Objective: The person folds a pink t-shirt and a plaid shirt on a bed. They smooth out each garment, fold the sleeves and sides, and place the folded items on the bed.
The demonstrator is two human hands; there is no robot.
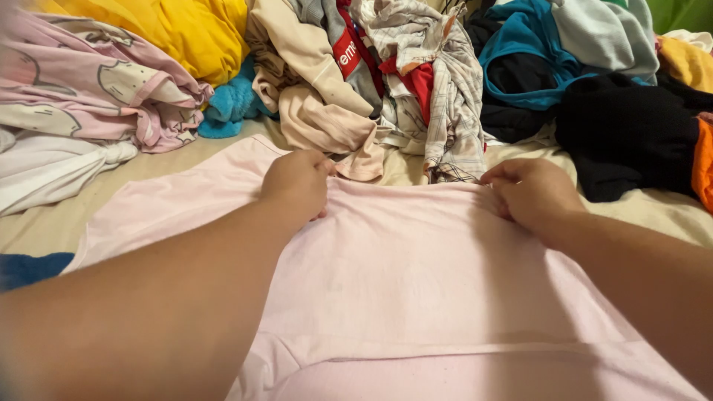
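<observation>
Left hand (295, 184) and right hand (531, 194) rest on the pale pink shirt (401, 282). Fingers of both pinch its far edge. Heaped clothes (416, 67) lie just beyond the shirt.

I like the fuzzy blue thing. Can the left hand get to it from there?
Probably yes. The left hand pinches the far edge of the pale pink shirt, and the fuzzy blue cloth lies just beyond it, up and to the left. Only bare beige sheet lies between them.
</observation>
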